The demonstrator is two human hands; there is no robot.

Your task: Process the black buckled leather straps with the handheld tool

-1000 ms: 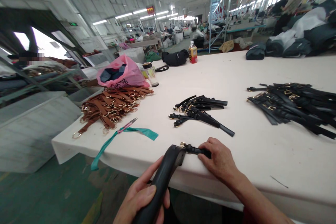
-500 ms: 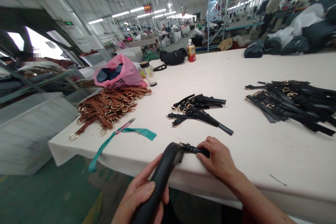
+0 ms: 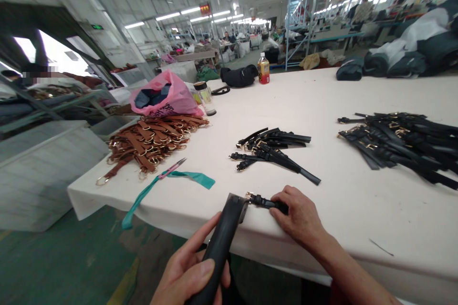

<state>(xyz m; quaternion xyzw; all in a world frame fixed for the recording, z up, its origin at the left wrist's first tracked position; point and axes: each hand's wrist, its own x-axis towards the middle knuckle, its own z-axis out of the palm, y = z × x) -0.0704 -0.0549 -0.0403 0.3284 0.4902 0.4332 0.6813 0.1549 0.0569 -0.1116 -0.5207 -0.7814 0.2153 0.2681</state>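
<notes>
My left hand (image 3: 191,267) is closed around a wide black leather strap (image 3: 219,243), thumb on top. The strap's far end rises just over the table's front edge. Against that end lies the gold buckle (image 3: 248,196) of a short black buckle strap (image 3: 261,200); whether the two are joined I cannot tell. My right hand (image 3: 296,212) pinches the other end of the buckle strap, resting on the table. Beyond both hands lies a small bunch of similar black buckle straps (image 3: 275,150).
White-covered table (image 3: 304,100). A larger heap of black straps (image 3: 397,138) lies right; brown straps with gold rings (image 3: 150,143) lie left. Pink-handled thread snips (image 3: 171,168) rest on a teal ribbon (image 3: 143,200). Behind are a pink bag (image 3: 175,97), a jar (image 3: 205,97) and a drink bottle (image 3: 264,70).
The wide strap's far end was curved over toward the buckle; now it is straighter, showing a squarer end. The right hand keeps its hold on the buckle strap. The view has shifted slightly.
</notes>
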